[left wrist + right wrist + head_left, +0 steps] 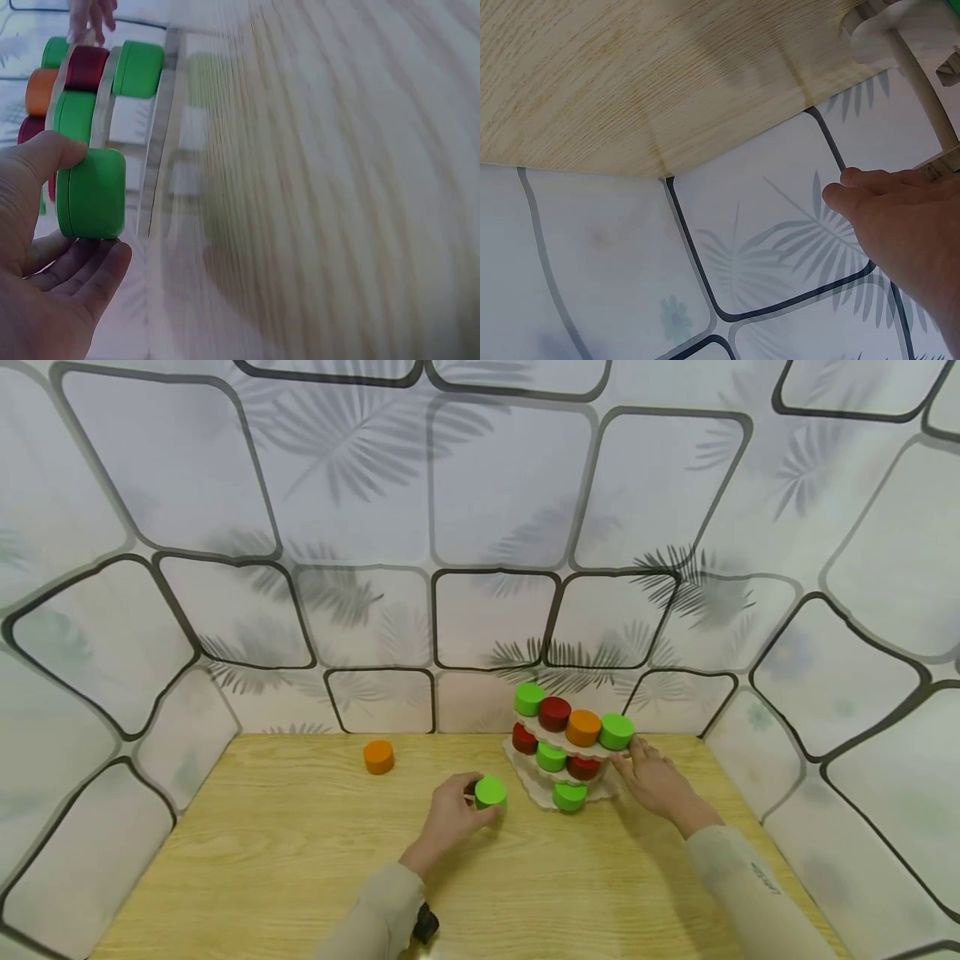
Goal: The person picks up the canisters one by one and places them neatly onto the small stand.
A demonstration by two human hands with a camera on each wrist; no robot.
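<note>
My left hand [452,817] pinches a green round tin [491,792] between thumb and fingers, just left of a three-tier wooden stand [528,781] with wavy edges. The left wrist view shows this green tin [94,193] on its side, a lid seam running near one end. On the stand's tiers sit several green, dark red and orange tins, such as a red tin [555,713] on top and a green tin [570,797] at the bottom. My right hand [660,777] holds the right edge of the top tier, beside a green tin [617,731].
An orange tin [378,757] stands alone on the wooden table [300,843], left of my left hand. Patterned walls [495,618] enclose the table at the back and both sides, close behind the stand. A small black object [425,924] shows at my left sleeve.
</note>
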